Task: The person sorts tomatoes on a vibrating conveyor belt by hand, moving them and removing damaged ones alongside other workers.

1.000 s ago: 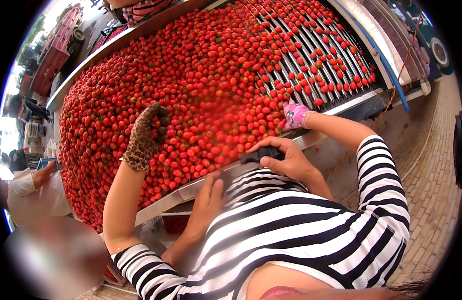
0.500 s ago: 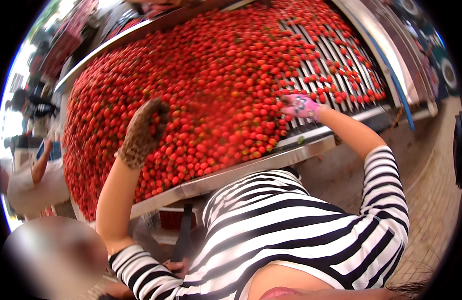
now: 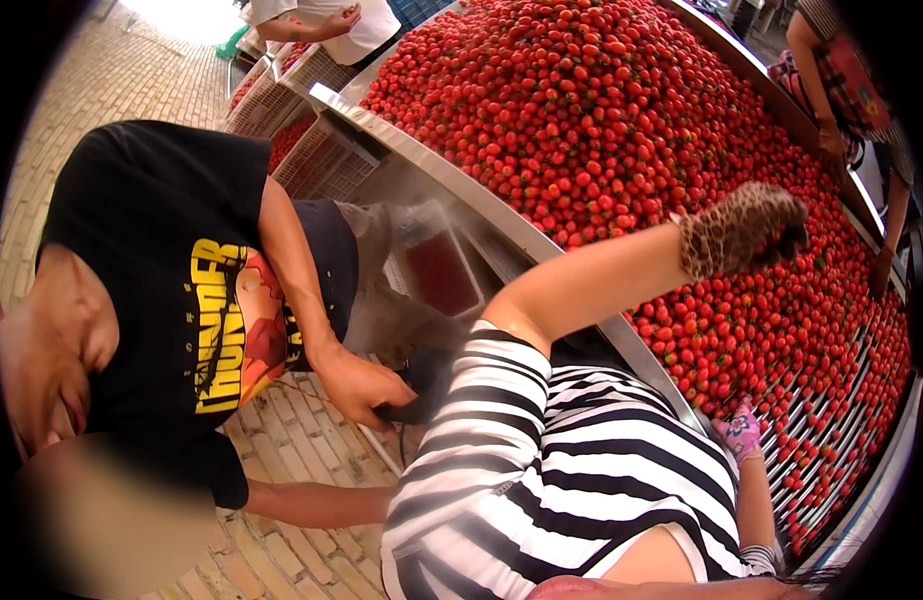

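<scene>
Left hand (image 3: pixel 747 230), in a brown leopard-print glove, is out over the pile of small red tomatoes (image 3: pixel 582 110), fingers curled down; can't tell if it grips any. Right hand (image 3: pixel 742 430), in a pink flower-print glove, is at the near edge of the pile, right by the metal rollers (image 3: pixel 850 395), fingers against tomatoes; grip is hidden, so closed or loose is unclear. Tomatoes sit heaped thick toward the top, thinning to a scatter on the rollers at lower right. Left forearm (image 3: pixel 602 275) crosses above the metal rim (image 3: pixel 432 160). Both arms have black-and-white striped sleeves.

Around it: person in a black T-shirt (image 3: pixel 152 200) on the left, one hand on a dark object (image 3: pixel 422 385), too blurred to identify. Person in a white shirt (image 3: pixel 362 25) at top, next to stacked plastic crates (image 3: pixel 327 165). At upper right, a person in checked clothing (image 3: pixel 862 95) is across the pile, one bare hand (image 3: pixel 882 270) down at its far side. Brick floor (image 3: pixel 97 75) shows at left
</scene>
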`<state>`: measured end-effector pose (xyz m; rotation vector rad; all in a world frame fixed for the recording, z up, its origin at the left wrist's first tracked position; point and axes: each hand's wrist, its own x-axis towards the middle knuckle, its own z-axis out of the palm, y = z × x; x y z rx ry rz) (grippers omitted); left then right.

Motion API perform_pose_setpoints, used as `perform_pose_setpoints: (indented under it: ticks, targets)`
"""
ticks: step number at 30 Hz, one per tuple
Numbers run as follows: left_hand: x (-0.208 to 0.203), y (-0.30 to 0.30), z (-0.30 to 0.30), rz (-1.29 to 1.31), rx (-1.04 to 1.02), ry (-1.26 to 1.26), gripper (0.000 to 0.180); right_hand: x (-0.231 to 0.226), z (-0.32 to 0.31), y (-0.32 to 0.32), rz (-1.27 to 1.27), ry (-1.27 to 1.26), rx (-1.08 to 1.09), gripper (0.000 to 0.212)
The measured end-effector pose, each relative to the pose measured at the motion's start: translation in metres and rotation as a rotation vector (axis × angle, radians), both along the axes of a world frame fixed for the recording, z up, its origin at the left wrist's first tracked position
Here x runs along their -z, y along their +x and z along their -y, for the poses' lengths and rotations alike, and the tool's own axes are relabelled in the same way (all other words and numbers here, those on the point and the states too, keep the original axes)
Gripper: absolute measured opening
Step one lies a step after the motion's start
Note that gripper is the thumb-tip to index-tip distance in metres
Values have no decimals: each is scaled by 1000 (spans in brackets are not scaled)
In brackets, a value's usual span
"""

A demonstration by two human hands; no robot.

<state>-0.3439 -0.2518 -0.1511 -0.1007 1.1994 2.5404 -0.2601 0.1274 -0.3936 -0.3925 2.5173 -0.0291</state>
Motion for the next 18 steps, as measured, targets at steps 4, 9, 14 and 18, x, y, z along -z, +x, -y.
perform_pose_setpoints:
  ticks: [4, 9, 14, 18]
  targets:
    - [33, 10, -38, 37, 140, -4, 20, -17, 53, 7, 64, 37, 121, 114]
    - [29, -7, -59, -39, 86, 83, 20, 46, 19, -2, 23, -97, 91, 109]
    - [23, -7, -55, -61, 137, -120, 21, 15, 44, -1, 35, -29, 163, 105]
    - [14, -5, -49, -95, 140, -125, 23, 53, 10, 5, 7, -333, 194, 100]
